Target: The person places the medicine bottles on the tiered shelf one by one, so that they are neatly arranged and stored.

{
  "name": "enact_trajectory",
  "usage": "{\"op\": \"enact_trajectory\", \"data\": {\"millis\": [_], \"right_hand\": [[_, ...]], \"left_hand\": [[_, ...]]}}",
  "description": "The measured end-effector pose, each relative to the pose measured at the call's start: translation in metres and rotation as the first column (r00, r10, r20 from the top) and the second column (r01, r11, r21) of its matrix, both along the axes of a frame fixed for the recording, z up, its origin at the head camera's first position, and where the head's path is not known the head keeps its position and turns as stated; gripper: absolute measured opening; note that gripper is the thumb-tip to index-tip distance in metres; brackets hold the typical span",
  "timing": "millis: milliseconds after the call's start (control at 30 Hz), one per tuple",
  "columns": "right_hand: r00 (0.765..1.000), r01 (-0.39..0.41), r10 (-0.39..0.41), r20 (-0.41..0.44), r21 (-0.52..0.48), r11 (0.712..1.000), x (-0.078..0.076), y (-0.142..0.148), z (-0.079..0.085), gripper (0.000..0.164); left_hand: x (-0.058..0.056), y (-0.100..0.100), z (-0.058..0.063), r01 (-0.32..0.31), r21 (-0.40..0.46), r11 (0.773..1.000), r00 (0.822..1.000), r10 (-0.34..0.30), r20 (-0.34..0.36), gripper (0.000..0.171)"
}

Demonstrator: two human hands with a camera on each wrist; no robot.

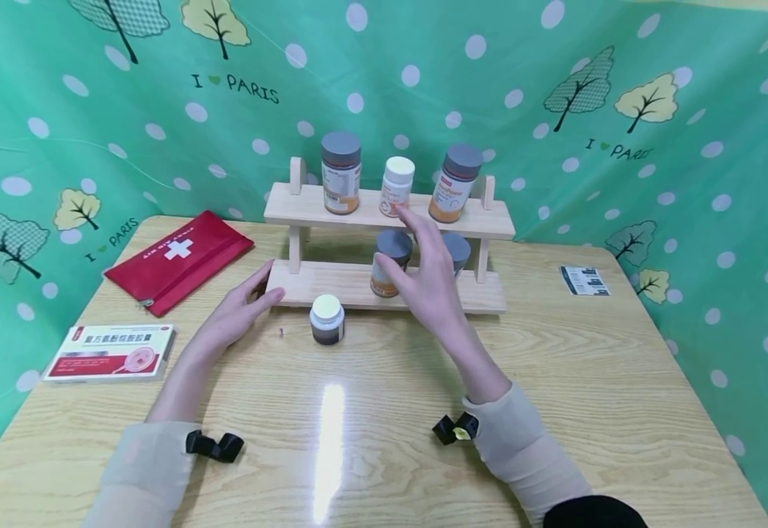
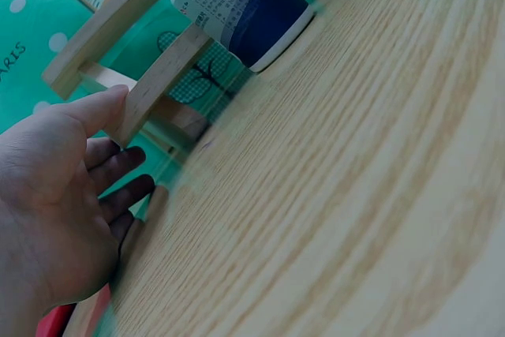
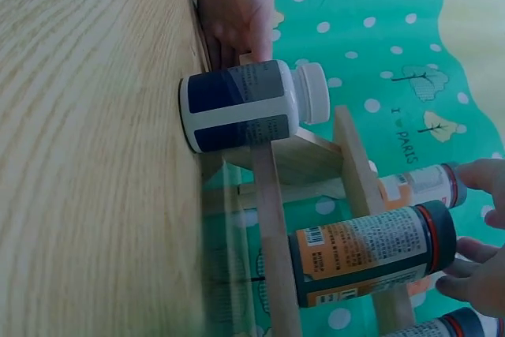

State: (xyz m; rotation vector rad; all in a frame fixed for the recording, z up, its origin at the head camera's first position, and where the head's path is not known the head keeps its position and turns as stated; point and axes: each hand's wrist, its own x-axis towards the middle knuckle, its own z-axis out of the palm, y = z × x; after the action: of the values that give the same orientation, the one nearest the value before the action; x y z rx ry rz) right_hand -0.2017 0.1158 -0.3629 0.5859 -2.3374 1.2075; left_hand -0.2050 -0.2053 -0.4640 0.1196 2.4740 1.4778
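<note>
A two-tier wooden rack point(image 1: 331, 282) stands at the back of the table. My left hand point(image 1: 235, 312) holds the left end of its lower board, thumb in front and fingers behind, as the left wrist view also shows. My right hand point(image 1: 430, 282) reaches before the rack with spread fingers, near the grey cap of a bottle point(image 3: 363, 250) on the lower tier; nothing is gripped. A second grey-capped bottle point(image 1: 456, 249) is partly hidden behind this hand. Upstairs stand two grey-capped bottles point(image 1: 341, 172) point(image 1: 455, 183) and a small white bottle point(image 1: 397, 183) between them.
A white-capped bottle point(image 1: 327, 320) with a dark lower label stands on the table before the rack. To the left lie a red first-aid pouch point(image 1: 179, 260) and a medicine box point(image 1: 111, 353). A small printed packet point(image 1: 584, 281) lies at right. A green curtain point(image 1: 423, 81) hangs behind.
</note>
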Motion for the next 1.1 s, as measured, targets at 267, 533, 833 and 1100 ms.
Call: {"op": "enact_trajectory", "data": {"millis": [267, 533, 833, 1100], "right_hand": [[0.986, -0.081, 0.078, -0.145, -0.012, 0.997, 0.012, -0.009, 0.012, 0.054], [0.961, -0.226, 0.219, -0.170, -0.024, 0.974, 0.023, -0.023, 0.007, 0.045], [0.949, -0.313, 0.315, 0.027, -0.056, 0.948, 0.026, -0.038, -0.018, 0.050], [0.915, -0.356, 0.356, 0.188, -0.036, 0.934, 0.025, -0.044, -0.032, 0.055]], "left_hand": [[0.000, -0.001, -0.001, -0.001, -0.005, 1.000, 1.000, 0.001, 0.001, 0.083], [0.001, -0.002, -0.002, 0.001, -0.004, 1.000, 1.000, -0.001, 0.007, 0.084], [0.000, 0.001, -0.002, -0.004, -0.003, 1.000, 1.000, 0.004, 0.005, 0.085], [0.001, 0.000, 0.001, -0.005, -0.009, 1.000, 1.000, 0.005, 0.006, 0.084]]}}
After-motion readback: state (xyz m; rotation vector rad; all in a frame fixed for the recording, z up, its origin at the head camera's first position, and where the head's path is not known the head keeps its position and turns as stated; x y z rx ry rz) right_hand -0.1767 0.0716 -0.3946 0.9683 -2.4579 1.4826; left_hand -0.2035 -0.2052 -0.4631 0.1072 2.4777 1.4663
